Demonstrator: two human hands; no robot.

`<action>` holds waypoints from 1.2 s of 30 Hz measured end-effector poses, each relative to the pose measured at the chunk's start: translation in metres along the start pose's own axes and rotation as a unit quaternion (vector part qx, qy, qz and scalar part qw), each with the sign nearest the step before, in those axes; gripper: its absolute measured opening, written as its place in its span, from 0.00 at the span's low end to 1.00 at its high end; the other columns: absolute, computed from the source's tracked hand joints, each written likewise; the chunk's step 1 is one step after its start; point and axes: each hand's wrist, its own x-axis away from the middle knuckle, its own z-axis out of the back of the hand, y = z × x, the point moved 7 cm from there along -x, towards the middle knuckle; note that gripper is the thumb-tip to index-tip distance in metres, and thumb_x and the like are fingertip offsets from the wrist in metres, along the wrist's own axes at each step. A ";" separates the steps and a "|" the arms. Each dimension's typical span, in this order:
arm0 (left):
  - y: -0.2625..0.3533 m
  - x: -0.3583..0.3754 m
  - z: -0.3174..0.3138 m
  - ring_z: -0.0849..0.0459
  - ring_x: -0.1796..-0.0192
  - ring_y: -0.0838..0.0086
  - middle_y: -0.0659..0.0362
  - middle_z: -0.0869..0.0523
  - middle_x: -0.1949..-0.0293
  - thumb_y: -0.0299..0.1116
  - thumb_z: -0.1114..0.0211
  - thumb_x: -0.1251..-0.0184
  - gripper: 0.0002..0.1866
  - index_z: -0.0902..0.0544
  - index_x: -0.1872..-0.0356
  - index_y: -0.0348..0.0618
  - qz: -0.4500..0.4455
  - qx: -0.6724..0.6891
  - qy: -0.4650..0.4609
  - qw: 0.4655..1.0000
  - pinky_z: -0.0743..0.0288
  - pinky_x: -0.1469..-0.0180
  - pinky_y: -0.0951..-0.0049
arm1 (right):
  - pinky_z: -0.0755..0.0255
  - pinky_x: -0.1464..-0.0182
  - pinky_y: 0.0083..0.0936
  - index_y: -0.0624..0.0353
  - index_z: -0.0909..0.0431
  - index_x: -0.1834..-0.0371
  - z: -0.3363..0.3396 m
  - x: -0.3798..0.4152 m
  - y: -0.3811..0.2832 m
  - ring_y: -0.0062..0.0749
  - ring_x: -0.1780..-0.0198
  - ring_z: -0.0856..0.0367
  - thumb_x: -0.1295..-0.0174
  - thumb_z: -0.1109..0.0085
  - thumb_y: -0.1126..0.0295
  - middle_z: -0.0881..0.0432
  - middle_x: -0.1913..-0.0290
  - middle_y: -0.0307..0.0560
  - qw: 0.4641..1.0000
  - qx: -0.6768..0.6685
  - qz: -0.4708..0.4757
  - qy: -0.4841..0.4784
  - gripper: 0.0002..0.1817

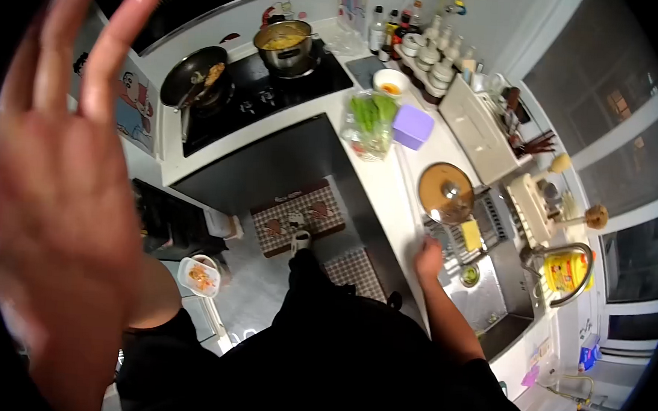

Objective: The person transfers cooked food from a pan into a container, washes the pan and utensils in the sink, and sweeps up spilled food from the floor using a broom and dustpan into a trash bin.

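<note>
Close to the camera, my left hand point(74, 190) is raised at the left side of the view, its fingers apart and nothing in it. My right hand point(429, 258) is at the counter edge beside the sink point(489, 291), just below a round glass lid point(437, 183); its fingers are too small and hidden to make out. A yellow sponge point(471, 234) lies on the metal rack to its right. Bagged green vegetables point(370, 117) and a purple container point(413, 127) sit further up the counter.
A pot of food point(284, 46) and a black pan point(194, 77) are on the stove point(264, 96). Bottles point(392, 30) stand at the back corner. A faucet point(584, 278) arches over the sink. A bin with scraps point(200, 277) and checkered mats point(298, 219) are on the floor.
</note>
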 end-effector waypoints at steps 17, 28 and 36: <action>-0.622 0.341 0.025 0.15 0.42 0.55 0.41 0.16 0.44 0.59 0.31 0.39 0.48 0.35 0.29 0.31 0.659 -0.166 -0.017 0.734 0.22 0.42 0.59 | 0.31 0.40 0.42 0.64 0.29 0.35 0.016 0.013 -0.140 0.53 0.44 0.25 0.39 0.44 0.80 0.25 0.47 0.59 0.990 0.008 0.011 0.139 0.26; -0.645 0.290 0.012 0.17 0.38 0.57 0.49 0.17 0.39 0.57 0.38 0.33 0.33 0.24 0.36 0.42 0.723 -0.171 -0.225 0.631 0.20 0.43 0.52 | 0.24 0.53 0.24 0.62 0.23 0.41 -0.100 -0.065 -0.341 0.32 0.55 0.18 0.32 0.45 0.79 0.20 0.55 0.48 0.934 -0.286 0.147 -0.156 0.16; -0.519 0.348 0.006 0.19 0.46 0.47 0.45 0.18 0.48 0.38 0.34 0.36 0.22 0.21 0.43 0.41 0.550 -0.111 0.232 0.795 0.24 0.43 0.52 | 0.28 0.53 0.17 0.56 0.23 0.48 -0.233 -0.143 -0.560 0.19 0.57 0.23 0.27 0.45 0.69 0.21 0.56 0.37 0.799 -0.303 0.327 -0.404 0.09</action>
